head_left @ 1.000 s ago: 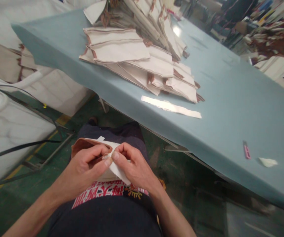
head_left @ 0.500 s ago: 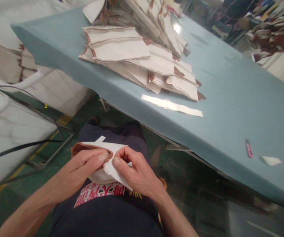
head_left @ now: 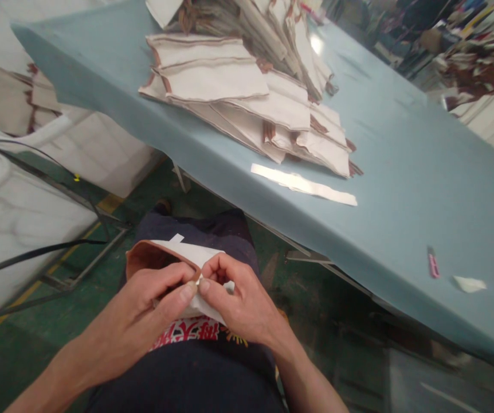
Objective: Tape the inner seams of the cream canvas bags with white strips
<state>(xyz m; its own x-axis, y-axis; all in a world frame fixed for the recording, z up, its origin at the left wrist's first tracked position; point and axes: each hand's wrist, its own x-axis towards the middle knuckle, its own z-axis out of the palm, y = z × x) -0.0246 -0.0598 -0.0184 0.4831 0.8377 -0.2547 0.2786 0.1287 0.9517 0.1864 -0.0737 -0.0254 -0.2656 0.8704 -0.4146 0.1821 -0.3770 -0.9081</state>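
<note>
A white cloth pouch (head_left: 191,250) with a brown edge and brown inside is held in front of my body, its mouth gaping on the left. My left hand (head_left: 159,304) grips the pouch's rim between thumb and fingers, with some fingertips hidden inside the opening. Close beside it, my right hand (head_left: 240,301) pinches the same corner of the cloth, thumb against curled fingers. The two thumbs nearly meet at the rim. A small white tab (head_left: 176,238) sticks out at the pouch's far side.
A blue-covered table (head_left: 402,201) bears a pile of similar white cloth pieces (head_left: 216,80) with brown edges. Nearer its edge lie a white strip (head_left: 305,184), a pink cutter (head_left: 433,264) and a white scrap (head_left: 469,284). White bins (head_left: 27,223) and a black cable (head_left: 40,250) are at left.
The pouch's mouth has opened wider, showing more of its brown inside. My left hand has shifted slightly right along the rim, closer to my right hand.
</note>
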